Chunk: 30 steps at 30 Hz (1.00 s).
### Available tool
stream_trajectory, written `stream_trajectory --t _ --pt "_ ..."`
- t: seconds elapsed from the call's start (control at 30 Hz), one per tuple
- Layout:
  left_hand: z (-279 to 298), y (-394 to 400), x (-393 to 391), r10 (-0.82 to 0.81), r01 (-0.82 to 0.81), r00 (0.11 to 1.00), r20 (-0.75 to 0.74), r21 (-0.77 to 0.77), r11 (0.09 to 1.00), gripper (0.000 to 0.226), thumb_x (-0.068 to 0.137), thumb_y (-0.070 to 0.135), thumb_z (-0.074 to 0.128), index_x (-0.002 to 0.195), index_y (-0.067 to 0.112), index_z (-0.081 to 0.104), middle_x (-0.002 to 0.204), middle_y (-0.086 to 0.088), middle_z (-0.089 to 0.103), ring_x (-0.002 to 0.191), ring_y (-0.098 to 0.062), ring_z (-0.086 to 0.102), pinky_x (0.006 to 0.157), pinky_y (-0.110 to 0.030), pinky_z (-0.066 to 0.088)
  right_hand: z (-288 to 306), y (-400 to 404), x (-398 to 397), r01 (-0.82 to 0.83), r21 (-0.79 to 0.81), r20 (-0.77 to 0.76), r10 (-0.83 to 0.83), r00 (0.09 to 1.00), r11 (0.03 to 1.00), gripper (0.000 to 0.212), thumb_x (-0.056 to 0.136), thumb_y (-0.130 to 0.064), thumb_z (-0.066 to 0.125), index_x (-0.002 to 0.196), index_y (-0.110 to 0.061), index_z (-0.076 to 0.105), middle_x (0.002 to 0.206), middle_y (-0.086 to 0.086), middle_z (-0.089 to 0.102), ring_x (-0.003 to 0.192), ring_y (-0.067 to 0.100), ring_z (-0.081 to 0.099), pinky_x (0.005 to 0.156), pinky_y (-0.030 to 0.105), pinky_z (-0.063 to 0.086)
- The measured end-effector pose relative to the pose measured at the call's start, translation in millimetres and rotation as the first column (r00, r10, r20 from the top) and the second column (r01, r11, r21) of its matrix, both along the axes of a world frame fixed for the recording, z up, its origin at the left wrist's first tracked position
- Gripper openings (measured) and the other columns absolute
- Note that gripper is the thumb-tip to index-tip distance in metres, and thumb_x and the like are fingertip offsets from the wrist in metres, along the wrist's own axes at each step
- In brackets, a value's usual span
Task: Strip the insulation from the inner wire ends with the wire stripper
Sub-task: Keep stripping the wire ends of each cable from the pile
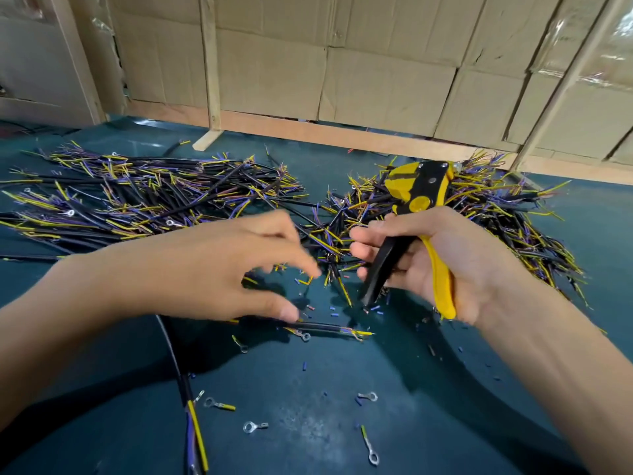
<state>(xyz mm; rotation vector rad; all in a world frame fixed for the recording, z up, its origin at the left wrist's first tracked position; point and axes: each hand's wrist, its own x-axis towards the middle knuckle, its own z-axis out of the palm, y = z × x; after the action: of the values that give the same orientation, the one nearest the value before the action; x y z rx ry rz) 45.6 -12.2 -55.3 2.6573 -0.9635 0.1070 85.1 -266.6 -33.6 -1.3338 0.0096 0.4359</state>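
The right hand (pixel 442 262) grips the yellow-and-black wire stripper (pixel 416 200) upright, while the left hand (pixel 239 269), fingers spread and blurred, seems to reach for a black sheathed cable (pixel 329 328) just beneath its thumb. Best to seat each thin yellow or purple core squarely before squeezing.

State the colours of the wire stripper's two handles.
One handle is black, the other yellow, on the wire stripper; head view.

Two bare forearms, no sleeves or gloves.
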Motion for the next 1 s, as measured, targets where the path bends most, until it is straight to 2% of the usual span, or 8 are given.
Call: stream_trajectory --t 0.1,0.47,0.6,0.67,0.7,0.77,0.8,1.0 --pt "1 1 0 -0.014 0.021 0.997 -0.070 0.099 0.995 0.027 0.092 0.057 0.058 0.117 0.049 0.064 0.103 0.023 0.053 0.097 0.001 0.056 0.088 -0.025 0.046 0 1 -2 0.003 0.005 0.018 -0.003 1.000 1.000 0.001 0.091 -0.001 0.062 0.092 -0.001 0.062 0.096 0.023 0.076 0.077 0.029 0.076 0.064 0.045 0.063" --pt "-5 -28 -16 -0.177 0.105 0.939 0.294 0.245 0.964 0.031 0.099 0.062 0.043 0.107 0.037 0.060 0.101 0.016 0.052 0.096 -0.009 0.045 0.084 -0.035 0.043 3 -5 2 0.066 0.066 0.047 -0.069 0.997 0.996 0.005 0.090 -0.003 0.062 0.094 0.000 0.064 0.085 0.018 0.074 0.073 0.028 0.074 0.060 0.042 0.061" --pt "-2 -35 -15 -0.063 0.087 0.988 0.142 -0.171 0.981 0.013 0.093 0.043 0.066 0.091 0.031 0.069 0.093 0.014 0.058 0.088 -0.006 0.056 0.082 -0.024 0.045 3 -6 5 0.090 0.083 0.055 -0.095 0.994 0.992 0.003 0.090 -0.004 0.062 0.093 -0.002 0.064 0.085 0.016 0.074 0.074 0.029 0.072 0.062 0.042 0.060" --pt "4 -37 -13 0.041 -0.047 0.999 -0.025 -0.604 0.796 0.010 0.087 0.037 0.070 0.087 0.028 0.071 0.084 0.010 0.064 0.071 -0.007 0.060 0.067 -0.022 0.047 2 -7 5 0.088 0.112 0.054 -0.095 0.994 0.990 0.003 0.091 -0.005 0.062 0.094 -0.004 0.062 0.086 0.016 0.073 0.074 0.030 0.071 0.064 0.042 0.061" --pt "9 -36 -11 0.018 -0.129 0.989 -0.146 -0.801 0.585 0.009 0.086 0.034 0.070 0.086 0.024 0.071 0.079 0.008 0.063 0.063 -0.010 0.057 0.059 -0.023 0.045 2 -6 6 0.080 0.127 0.052 -0.087 0.995 0.989 0.004 0.092 -0.006 0.062 0.095 -0.004 0.062 0.087 0.016 0.073 0.074 0.030 0.071 0.064 0.043 0.061" --pt "16 -31 -7 -0.129 -0.300 0.938 -0.323 -0.939 0.171 0.010 0.087 0.028 0.067 0.087 0.018 0.069 0.081 -0.001 0.059 0.061 -0.014 0.054 0.054 -0.026 0.043 2 -5 4 0.036 0.140 0.051 -0.044 0.998 0.990 0.005 0.091 -0.007 0.063 0.095 -0.005 0.064 0.089 0.017 0.073 0.073 0.029 0.070 0.064 0.043 0.061" --pt "19 -28 -6 -0.161 -0.344 0.922 -0.352 -0.936 0.074 0.010 0.088 0.027 0.065 0.087 0.018 0.069 0.082 -0.002 0.058 0.061 -0.014 0.054 0.056 -0.027 0.043 2 -3 1 0.003 0.145 0.051 -0.010 0.999 0.989 0.005 0.089 -0.008 0.065 0.092 -0.005 0.067 0.089 0.017 0.073 0.073 0.029 0.071 0.064 0.043 0.061" --pt "22 -20 -3 -0.178 -0.386 0.911 -0.373 -0.922 -0.043 0.012 0.096 0.027 0.059 0.090 0.021 0.068 0.086 -0.005 0.054 0.061 -0.013 0.057 0.052 -0.025 0.044 1 10 -16 -0.340 0.194 0.187 0.306 0.934 0.920 0.008 0.083 -0.008 0.069 0.087 -0.011 0.064 0.089 0.016 0.068 0.071 0.029 0.065 0.066 0.043 0.058"
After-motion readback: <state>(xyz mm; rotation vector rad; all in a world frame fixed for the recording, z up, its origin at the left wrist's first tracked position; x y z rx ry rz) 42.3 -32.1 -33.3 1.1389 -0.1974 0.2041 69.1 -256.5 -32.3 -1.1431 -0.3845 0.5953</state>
